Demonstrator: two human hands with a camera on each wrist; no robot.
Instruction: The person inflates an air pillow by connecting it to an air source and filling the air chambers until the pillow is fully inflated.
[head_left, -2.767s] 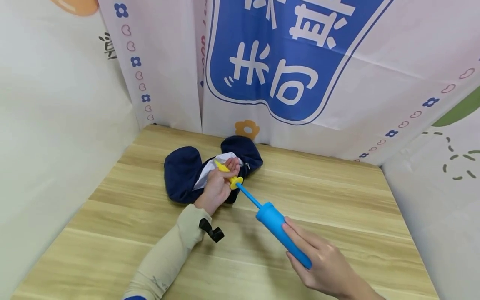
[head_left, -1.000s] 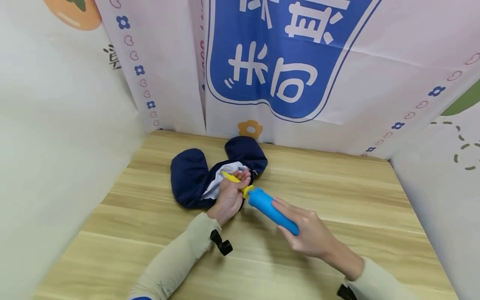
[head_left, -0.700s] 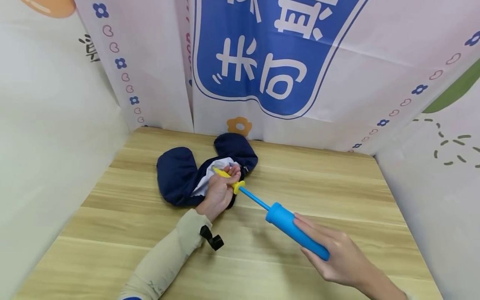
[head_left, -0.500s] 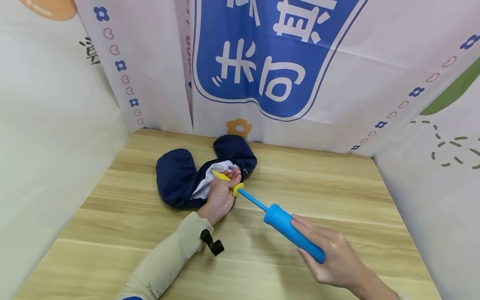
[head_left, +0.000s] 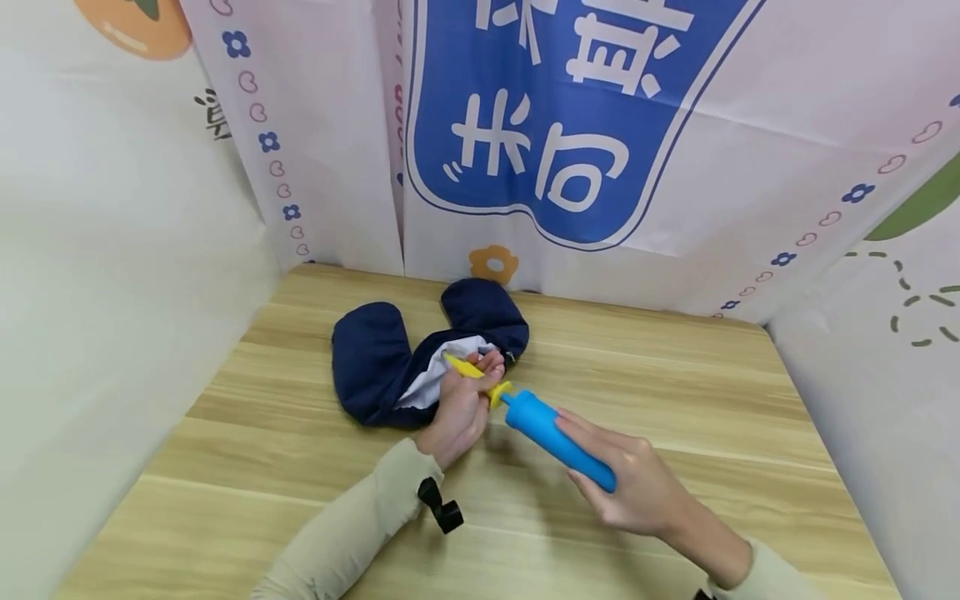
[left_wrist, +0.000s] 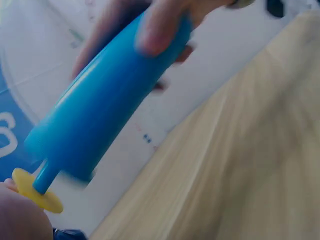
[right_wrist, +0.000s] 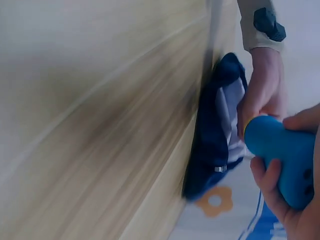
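Observation:
A hand pump with a blue barrel and a yellow nozzle slants across the middle of the head view. My left hand holds the pump by its yellow end, palm up, over a navy U-shaped neck pillow. The pillow's cover lies unzipped, with white lining showing; a zipper pull appears in the right wrist view. Round the blue barrel my right hand is wrapped. Only a short piece of blue rod shows between barrel and yellow flange. The nozzle's tip overlaps the white lining.
The wood-grain tabletop spreads under everything. A printed white and blue cloth hangs along the back edge, with pale walls at left and right. A black strap mount sticks out from the left sleeve.
The right hand pulls back, then moves up-left toward the left hand; the long exposed rod has slid mostly into the barrel. The left hand keeps its hold on the yellow end.

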